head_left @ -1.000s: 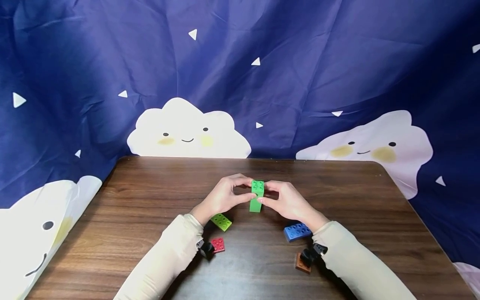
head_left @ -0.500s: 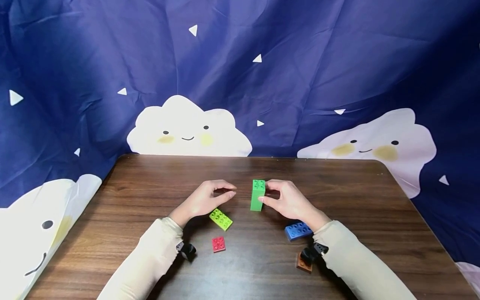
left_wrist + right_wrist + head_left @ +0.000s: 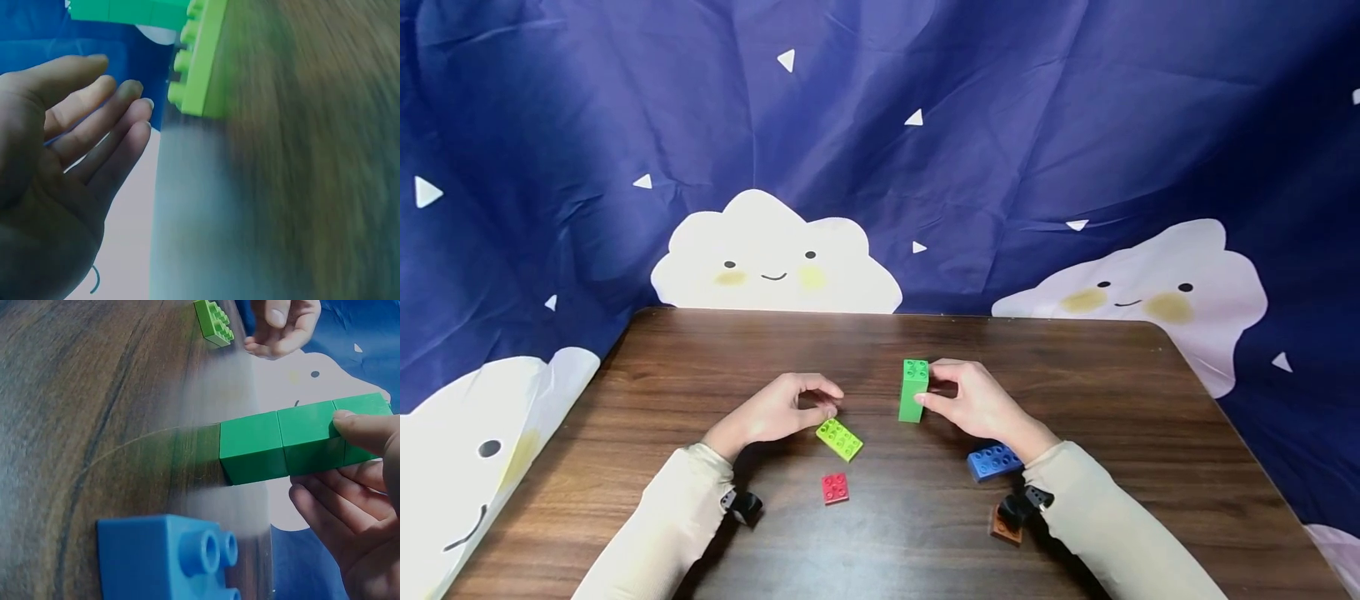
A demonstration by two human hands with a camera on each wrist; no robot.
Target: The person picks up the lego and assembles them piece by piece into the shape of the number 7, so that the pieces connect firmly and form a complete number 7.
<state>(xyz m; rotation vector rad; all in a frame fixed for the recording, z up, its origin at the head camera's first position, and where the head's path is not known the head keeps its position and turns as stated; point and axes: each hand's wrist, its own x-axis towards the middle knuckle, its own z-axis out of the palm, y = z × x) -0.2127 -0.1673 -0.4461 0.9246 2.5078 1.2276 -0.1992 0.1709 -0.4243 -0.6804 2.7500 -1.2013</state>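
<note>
A green tower [image 3: 912,402] stands upright on the table, and the right hand [image 3: 973,400] grips it from the right with thumb and fingers. In the right wrist view the tower [image 3: 253,447] shows three stacked bricks, the thumb of the right hand [image 3: 369,506] on the top part. The left hand [image 3: 778,408] hangs beside the lime brick [image 3: 839,439], its fingers relaxed and holding nothing. The left wrist view shows that left hand [image 3: 75,144] with a gap between its fingers and the lime brick [image 3: 203,69].
A red brick [image 3: 835,488] lies in front of the lime one. On the right are a blue brick [image 3: 993,462] and, partly hidden by the right wrist camera, a brown brick [image 3: 1006,528]. Behind the wooden table [image 3: 760,342] hangs a blue cloth [image 3: 850,125] with clouds.
The left hand has let go of the green tower and moved left and toward the person, to the lime brick. The right hand has kept its grip on the tower.
</note>
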